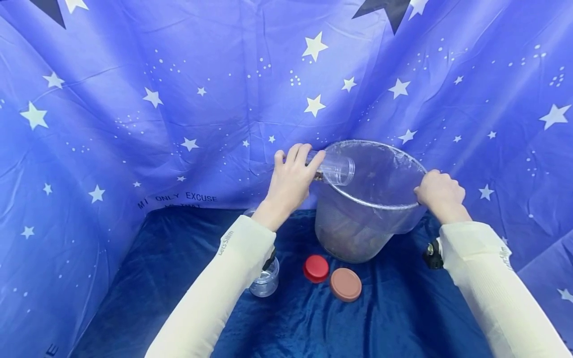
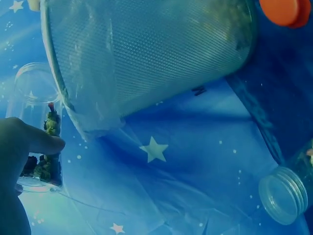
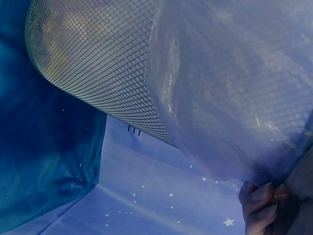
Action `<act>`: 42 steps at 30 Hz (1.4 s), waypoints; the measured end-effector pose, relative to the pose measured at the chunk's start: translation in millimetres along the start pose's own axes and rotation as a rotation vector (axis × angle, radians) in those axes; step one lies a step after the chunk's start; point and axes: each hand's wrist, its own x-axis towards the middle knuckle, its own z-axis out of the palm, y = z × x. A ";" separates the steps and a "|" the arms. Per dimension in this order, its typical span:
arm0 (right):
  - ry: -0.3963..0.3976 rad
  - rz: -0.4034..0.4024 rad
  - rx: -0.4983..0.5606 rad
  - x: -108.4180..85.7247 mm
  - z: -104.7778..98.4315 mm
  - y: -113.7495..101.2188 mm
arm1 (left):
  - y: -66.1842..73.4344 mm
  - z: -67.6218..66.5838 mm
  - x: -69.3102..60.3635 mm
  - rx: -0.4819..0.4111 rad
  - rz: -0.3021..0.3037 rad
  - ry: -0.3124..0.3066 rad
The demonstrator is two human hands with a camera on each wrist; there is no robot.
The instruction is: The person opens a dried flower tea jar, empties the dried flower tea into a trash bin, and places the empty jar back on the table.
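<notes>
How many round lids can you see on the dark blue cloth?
2: the red lid lies just in front of the mesh wastebasket, and the pinkish-brown lid is beside it, to the right. The left sleeve might hide more.

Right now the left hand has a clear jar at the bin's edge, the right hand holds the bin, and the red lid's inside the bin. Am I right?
Not quite: the red lid isn't inside the bin. The head view shows it lying on the dark blue cloth. The rest is right.
</notes>
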 end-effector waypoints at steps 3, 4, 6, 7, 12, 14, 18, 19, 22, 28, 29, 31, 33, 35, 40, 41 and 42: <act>0.001 0.000 0.000 0.5 0.3 0.5 | 1.6 1.3 0.5 0.051 0.061 0.049; 0.000 -0.001 -0.001 0.5 0.4 0.7 | 2.1 1.9 0.6 0.064 0.076 0.065; -0.001 -0.002 -0.003 0.4 0.4 0.7 | 2.8 3.3 0.6 0.093 0.104 0.100; -0.001 -0.003 -0.004 0.4 0.4 0.8 | 2.9 4.0 0.5 0.105 0.114 0.114; 0.001 -0.005 -0.004 0.4 0.0 0.7 | 2.5 6.8 -0.4 0.151 0.147 0.161; 0.003 -0.006 -0.003 0.4 0.0 0.6 | 2.2 7.0 -0.7 0.167 0.160 0.175; 0.008 -0.009 -0.003 0.2 0.1 0.7 | 2.3 6.3 -0.1 0.199 0.197 0.201; 0.011 -0.009 -0.003 0.1 0.2 0.8 | 2.4 6.0 0.2 0.209 0.203 0.204; 0.016 -0.011 -0.002 -0.2 0.4 1.0 | 2.6 6.4 0.4 0.220 0.211 0.210; 0.019 -0.010 0.003 0.1 1.4 1.7 | 2.7 9.0 -1.7 0.198 0.184 0.213; 0.020 -0.009 0.002 0.3 1.6 1.9 | 2.6 9.4 -2.4 0.187 0.174 0.206; 0.019 -0.009 0.001 0.5 1.8 2.2 | 2.2 9.4 -3.9 0.160 0.154 0.180; 0.017 -0.009 0.000 0.9 1.8 2.4 | 1.5 8.9 -5.2 0.132 0.138 0.157; 0.016 -0.008 0.000 0.7 1.7 2.3 | 0.8 8.1 -6.1 0.118 0.132 0.138; 0.013 -0.004 0.002 -0.4 0.3 1.1 | -1.4 8.0 -7.2 0.103 0.126 0.118; 0.014 -0.004 0.002 -0.7 0.1 0.8 | -1.7 8.3 -7.1 0.097 0.119 0.116; 0.014 -0.002 0.003 -0.7 -0.1 0.8 | -1.9 8.5 -6.9 0.090 0.111 0.113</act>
